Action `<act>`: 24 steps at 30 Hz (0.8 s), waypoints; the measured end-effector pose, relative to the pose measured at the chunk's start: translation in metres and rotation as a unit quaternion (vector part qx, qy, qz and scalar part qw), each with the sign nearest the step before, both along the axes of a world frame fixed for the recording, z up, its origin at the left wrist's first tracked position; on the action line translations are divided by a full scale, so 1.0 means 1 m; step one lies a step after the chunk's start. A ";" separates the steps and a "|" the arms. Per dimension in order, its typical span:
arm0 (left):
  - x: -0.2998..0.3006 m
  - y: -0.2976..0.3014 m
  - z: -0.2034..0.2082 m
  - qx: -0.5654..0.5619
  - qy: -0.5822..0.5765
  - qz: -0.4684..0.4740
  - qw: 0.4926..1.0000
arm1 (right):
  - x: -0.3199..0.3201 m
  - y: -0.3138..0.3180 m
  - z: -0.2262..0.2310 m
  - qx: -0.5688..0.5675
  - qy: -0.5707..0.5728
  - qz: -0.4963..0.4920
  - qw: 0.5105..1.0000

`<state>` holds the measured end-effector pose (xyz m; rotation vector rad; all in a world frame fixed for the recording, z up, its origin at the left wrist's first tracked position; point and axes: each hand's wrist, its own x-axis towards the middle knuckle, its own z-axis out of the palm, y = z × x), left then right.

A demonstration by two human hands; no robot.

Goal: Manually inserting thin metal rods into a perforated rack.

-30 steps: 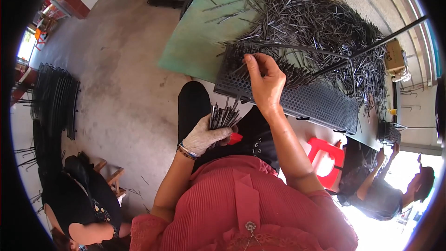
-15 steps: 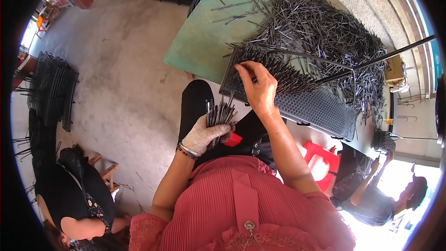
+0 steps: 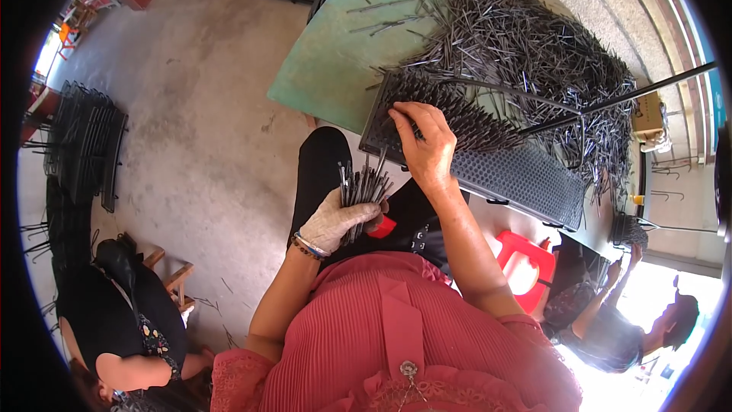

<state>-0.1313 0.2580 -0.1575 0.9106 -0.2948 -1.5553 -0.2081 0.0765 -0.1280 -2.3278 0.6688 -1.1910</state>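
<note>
My left hand (image 3: 335,223), in a whitish work glove, is closed round a bundle of thin dark metal rods (image 3: 364,187), which stand up out of the fist above my lap. My bare right hand (image 3: 428,145) is over the near left part of a long black perforated rack (image 3: 526,183). Its thumb and index finger come together in a pinch, and whatever they hold is too small to make out. Behind that hand, many upright rods (image 3: 457,111) fill the back and left of the rack, while the front right shows bare holes.
A big heap of loose rods (image 3: 526,38) covers much of the green table (image 3: 328,69). A thin black metal bar (image 3: 648,95) crosses above it. A red plastic chair (image 3: 534,259) and a person (image 3: 602,320) are at the right. Another person (image 3: 122,320) sits lower left, near stacked black racks (image 3: 84,145).
My right hand has shifted very slightly, its fingers still pinched over the rack. The left hand keeps the bundle in nearly the same place.
</note>
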 end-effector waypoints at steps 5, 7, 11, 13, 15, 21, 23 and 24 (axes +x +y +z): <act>-0.003 -0.002 -0.004 -0.009 0.004 0.006 1.000 | -0.001 0.000 0.000 0.024 -0.017 -0.010 1.000; -0.004 -0.004 0.002 0.010 0.008 0.003 1.000 | -0.001 -0.002 -0.002 0.016 -0.013 -0.008 1.000; -0.006 -0.008 0.010 0.044 0.007 0.007 0.999 | -0.005 -0.004 -0.003 -0.097 0.043 0.020 0.994; -0.007 -0.010 0.007 0.027 0.004 0.005 1.000 | -0.006 -0.003 0.002 -0.108 0.052 0.029 0.992; -0.007 -0.011 0.007 0.011 0.001 0.005 1.000 | -0.008 -0.001 0.007 -0.099 0.042 0.036 0.994; -0.007 -0.013 0.018 -0.023 0.002 0.007 1.000 | -0.037 0.017 0.029 0.265 0.099 0.099 0.954; -0.006 -0.016 0.027 -0.004 -0.044 -0.018 0.999 | -0.045 0.015 0.022 0.389 0.129 0.124 0.904; -0.006 -0.017 0.027 0.015 -0.055 -0.023 0.998 | -0.046 0.015 0.025 0.456 0.110 0.127 0.874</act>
